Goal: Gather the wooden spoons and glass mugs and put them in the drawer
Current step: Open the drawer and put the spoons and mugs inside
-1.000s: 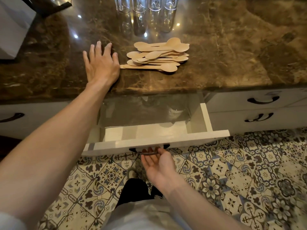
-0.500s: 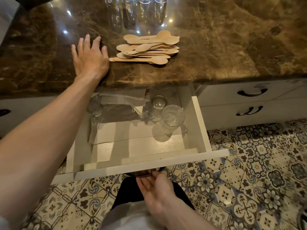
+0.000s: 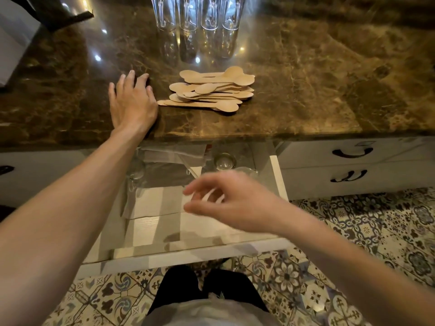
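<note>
Resting flat with fingers spread on the marble counter point(image 3: 306, 90), the left hand point(image 3: 131, 107) lies just beside the wooden spoons point(image 3: 211, 90), glass mugs point(image 3: 197, 15) behind them, while the blurred right hand point(image 3: 235, 201), loosely open and empty, hovers over the open drawer point(image 3: 188, 255) holding glassware point(image 3: 224, 161).

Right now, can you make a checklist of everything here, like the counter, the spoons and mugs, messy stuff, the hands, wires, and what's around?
Surface: brown marble counter, glossy.
Job's things: spoons piled on counter; four mugs in a row behind them; drawer open below.
Clutter: glassware and papers at the drawer's back.
Hands: left hand flat on counter, beside spoons; right hand empty above the drawer, blurred.
Cables: nothing seen.
Surroundings: closed drawers at right, patterned tile floor.
</note>
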Tool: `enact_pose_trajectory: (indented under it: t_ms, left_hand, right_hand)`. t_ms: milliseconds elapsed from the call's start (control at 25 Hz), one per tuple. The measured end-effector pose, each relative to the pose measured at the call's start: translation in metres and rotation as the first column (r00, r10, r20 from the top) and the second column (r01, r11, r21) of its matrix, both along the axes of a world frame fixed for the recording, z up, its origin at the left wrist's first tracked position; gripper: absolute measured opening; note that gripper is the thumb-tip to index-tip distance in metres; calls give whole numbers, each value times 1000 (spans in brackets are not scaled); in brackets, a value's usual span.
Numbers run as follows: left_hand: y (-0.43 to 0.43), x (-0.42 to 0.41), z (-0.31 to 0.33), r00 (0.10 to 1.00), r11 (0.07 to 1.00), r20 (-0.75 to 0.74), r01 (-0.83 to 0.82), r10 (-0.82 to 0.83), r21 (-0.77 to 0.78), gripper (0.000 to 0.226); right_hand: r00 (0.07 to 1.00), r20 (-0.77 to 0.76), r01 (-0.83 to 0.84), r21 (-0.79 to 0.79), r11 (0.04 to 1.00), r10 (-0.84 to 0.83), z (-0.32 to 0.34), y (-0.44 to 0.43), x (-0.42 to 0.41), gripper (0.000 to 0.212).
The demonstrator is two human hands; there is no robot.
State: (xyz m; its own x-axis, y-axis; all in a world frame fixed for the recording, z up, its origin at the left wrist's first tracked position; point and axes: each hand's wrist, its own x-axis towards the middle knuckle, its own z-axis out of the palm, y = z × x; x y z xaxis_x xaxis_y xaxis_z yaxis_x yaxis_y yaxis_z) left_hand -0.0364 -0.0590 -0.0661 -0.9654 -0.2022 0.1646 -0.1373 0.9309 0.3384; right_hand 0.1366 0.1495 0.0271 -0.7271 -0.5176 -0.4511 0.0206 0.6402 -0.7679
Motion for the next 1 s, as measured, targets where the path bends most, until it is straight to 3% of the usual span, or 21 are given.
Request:
enact_pose_trajectory:
  t_ms: [80,160,280,480,600,720,840,1000]
  left_hand:
    - [1,-1,1,1000,1000,-5,-4,4,0,44]
    - [1,-3,4,1000,1000,-18,-11,11,6,42]
    - [1,-3,6,999,1000,-32,-12,12,22,41]
    - [1,-4,5,998,1000,-53,-19,20,25,40]
    - [1,-5,4,998,1000,-56,-22,23,10,40]
    - [1,-5,3,998,1000,-60,-28,28,4,40]
    - [0,-5,2,998,1000,-66,-24,25,15,40]
    - [0,-4,2,997,999,-68,-19,21,28,40]
  right_hand:
    - [921,-387,23,162,987,42,15,6,-67,55]
    - [820,-555,77,349,934,140,12,14,-131,86]
    - [836,-471,23,543,840,282,-4,20,-192,117]
    - [881,-285,-115,646,755,379,-16,10,-239,138]
    - [891,-272,-107,652,750,364,-18,6,-248,127]
    - [849,-361,-72,645,761,386,-19,0,-246,93]
    - [857,-327,-108,641,760,398,-17,-7,-240,60]
    - [851,-397,-7,647,763,344,-20,-22,-220,44]
